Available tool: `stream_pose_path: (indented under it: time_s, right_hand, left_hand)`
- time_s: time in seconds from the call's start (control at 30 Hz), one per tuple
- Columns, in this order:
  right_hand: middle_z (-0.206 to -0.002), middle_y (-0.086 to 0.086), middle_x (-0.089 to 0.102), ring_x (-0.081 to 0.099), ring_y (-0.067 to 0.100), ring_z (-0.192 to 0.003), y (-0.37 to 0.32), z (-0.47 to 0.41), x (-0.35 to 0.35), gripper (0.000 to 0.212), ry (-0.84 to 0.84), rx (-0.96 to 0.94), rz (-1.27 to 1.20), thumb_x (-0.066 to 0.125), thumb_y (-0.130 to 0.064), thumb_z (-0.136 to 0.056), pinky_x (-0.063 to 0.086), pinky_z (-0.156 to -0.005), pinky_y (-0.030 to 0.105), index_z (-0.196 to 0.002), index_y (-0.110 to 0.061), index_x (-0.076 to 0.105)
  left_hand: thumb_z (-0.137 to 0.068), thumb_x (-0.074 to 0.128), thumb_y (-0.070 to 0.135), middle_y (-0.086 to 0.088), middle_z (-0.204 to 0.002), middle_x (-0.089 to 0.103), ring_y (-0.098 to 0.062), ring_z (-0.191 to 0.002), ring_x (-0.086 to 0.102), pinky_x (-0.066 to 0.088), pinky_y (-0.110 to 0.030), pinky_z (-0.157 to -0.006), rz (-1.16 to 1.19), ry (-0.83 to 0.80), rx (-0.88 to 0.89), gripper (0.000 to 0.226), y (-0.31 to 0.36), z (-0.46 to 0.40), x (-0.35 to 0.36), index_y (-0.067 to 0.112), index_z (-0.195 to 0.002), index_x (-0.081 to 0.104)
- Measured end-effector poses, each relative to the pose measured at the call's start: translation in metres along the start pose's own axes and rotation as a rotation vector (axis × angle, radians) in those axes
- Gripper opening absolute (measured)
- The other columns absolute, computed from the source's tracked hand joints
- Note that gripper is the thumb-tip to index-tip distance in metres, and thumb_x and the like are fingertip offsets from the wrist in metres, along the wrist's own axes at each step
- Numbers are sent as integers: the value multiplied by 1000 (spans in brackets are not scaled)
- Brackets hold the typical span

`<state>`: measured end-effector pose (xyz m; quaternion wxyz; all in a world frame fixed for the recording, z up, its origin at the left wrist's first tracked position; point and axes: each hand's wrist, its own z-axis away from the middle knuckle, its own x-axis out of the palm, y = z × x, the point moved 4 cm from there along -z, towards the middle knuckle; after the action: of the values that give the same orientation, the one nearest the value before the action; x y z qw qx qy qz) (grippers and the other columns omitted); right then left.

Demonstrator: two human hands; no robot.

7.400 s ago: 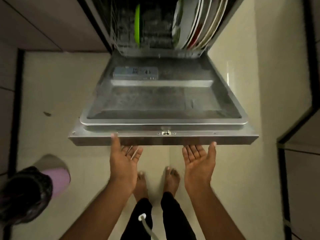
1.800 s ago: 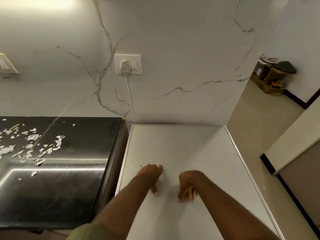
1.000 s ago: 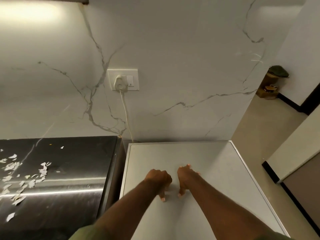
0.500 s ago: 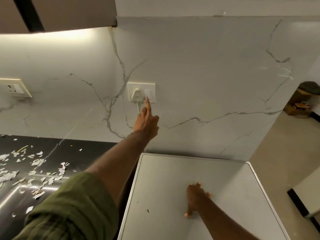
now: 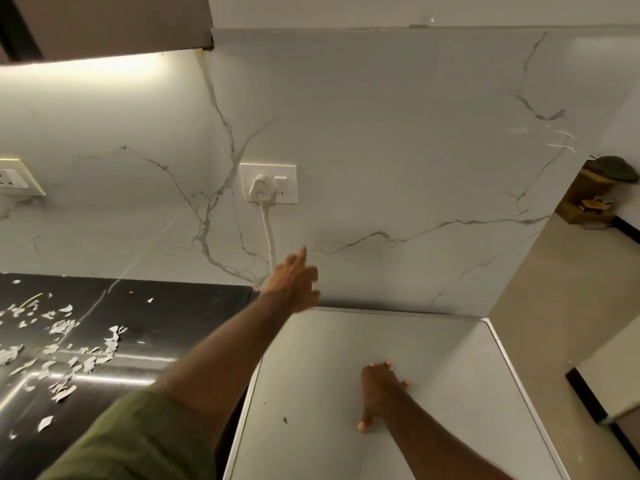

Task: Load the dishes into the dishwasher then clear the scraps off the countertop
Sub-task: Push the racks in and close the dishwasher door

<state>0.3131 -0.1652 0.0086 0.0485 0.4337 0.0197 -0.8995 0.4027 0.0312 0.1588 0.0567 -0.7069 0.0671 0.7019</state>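
Observation:
The white top of the dishwasher (image 5: 433,358) fills the lower right, and my right hand (image 5: 381,386) rests flat on it with spread fingers. My left hand (image 5: 294,282) hangs in the air in front of the marble wall, below the white switch and socket plate (image 5: 268,183), fingers loosely extended and holding nothing. A white plug sits in that socket with its cable running down behind the dishwasher. Several pale scraps (image 5: 59,344) lie scattered on the black countertop (image 5: 166,313) at the left. The dishwasher's door and dishes are out of view.
A second socket plate (image 5: 14,178) is on the wall at far left. A lit upper cabinet (image 5: 104,26) hangs above the counter. Tiled floor and wooden items (image 5: 588,199) show past the wall's right end. A small dark speck (image 5: 285,420) lies on the dishwasher top.
My left hand has dropped away from the wall switch it was touching and now hangs lower. Earlier both hands were on the dishwasher top; my right hand stays there.

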Motion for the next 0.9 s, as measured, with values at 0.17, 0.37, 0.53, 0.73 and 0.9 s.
stream_pose_path:
  time_s: [0.17, 0.37, 0.53, 0.73, 0.9]
  right_hand:
    - [-153, 19, 52, 45, 35, -147, 2, 9, -4, 111, 7, -3, 44, 89, -59, -74, 32, -125, 50, -153, 2, 41]
    - [-147, 11, 59, 52, 25, -140, 10, 24, -4, 96, 114, 49, -73, 90, -60, -72, 40, -116, 37, -144, -9, 54]
    - [-147, 9, 51, 58, 26, -131, 17, 38, 11, 96, 220, 76, -157, 94, -61, -63, 47, -108, 39, -140, -19, 54]
    - [-142, 9, 61, 61, 29, -130, 6, 79, 46, 35, 324, -86, -122, 63, -27, -99, 51, -108, 36, -132, -18, 68]
    - [-167, 13, 36, 41, 30, -151, -12, 117, 107, 48, 316, -199, -70, 41, -11, -106, 44, -115, 40, -154, -12, 48]
  left_hand:
    - [-95, 71, 44, -8, -145, 56, -30, -130, 57, 48, -43, -108, 162, -454, 40, 61, 61, 88, 99, 25, -148, 50]
    - [-88, 80, 35, -7, -138, 58, -30, -126, 59, 51, -44, -104, 166, -594, 16, 63, 85, 174, 136, 19, -144, 56]
    - [-81, 88, 41, -26, -161, 33, -44, -147, 38, 39, -52, -119, 137, -826, 14, 104, 103, 231, 139, 11, -161, 28]
    - [-83, 86, 35, -41, -163, -12, -61, -151, -2, 22, -60, -123, -55, -757, 0, 131, 114, 261, 156, 11, -164, -15]
    - [-82, 87, 37, -36, -166, -8, -57, -154, 5, 28, -59, -122, -61, -707, -21, 132, 112, 263, 165, 17, -165, -13]
